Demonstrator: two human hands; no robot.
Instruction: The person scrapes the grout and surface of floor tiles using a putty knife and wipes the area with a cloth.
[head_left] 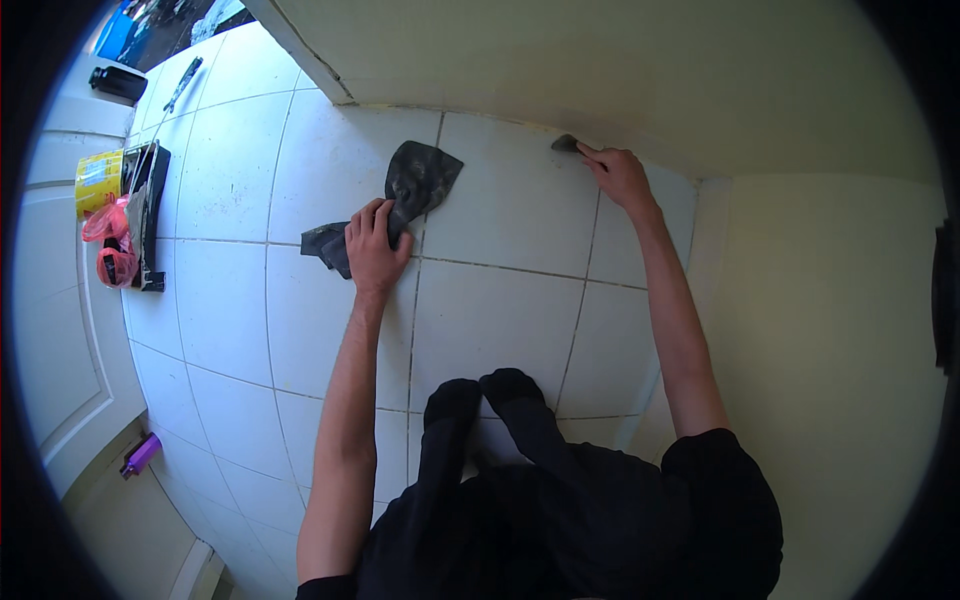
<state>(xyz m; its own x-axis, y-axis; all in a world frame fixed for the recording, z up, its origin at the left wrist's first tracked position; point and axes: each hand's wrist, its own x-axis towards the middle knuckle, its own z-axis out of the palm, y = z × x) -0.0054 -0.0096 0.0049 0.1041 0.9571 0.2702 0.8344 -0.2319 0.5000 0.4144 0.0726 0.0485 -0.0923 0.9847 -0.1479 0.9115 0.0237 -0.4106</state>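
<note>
Nearest the camera: the wearer's black-clothed legs (540,510), bent, and past them two feet in dark socks (513,386), side by side on a floor of large white square tiles (495,320) with grimy grout lines.

Left forearm bare, reaching ahead. Left hand (375,245) rests palm down on a crumpled dark-grey cloth (423,178). Four fingers close together, bent over the cloth's bunched middle; thumb spread to the right. Cannot tell whether they grip or only press. Cloth lies on the tiles left of centre, one broad flap ahead of the hand, a smaller one to its left.

Right arm, also bare, extends farther forward. Right hand (620,175) holds a small dark hand tool with a flared end (565,144), fingers folded narrow round it. The flared end points left, close to the foot of the cream wall (650,80); contact with the floor or wall not certain.

Far left, by a white panelled door (60,240): a black shallow tray (153,205), a yellow printed container (98,180) and pinkish-red plastic bundles (112,225), packed together. Beyond, a black bottle (118,83) on its side and a slender dark tool (183,84). Lower left, a purple-and-black object (142,454), type unclear.
</note>
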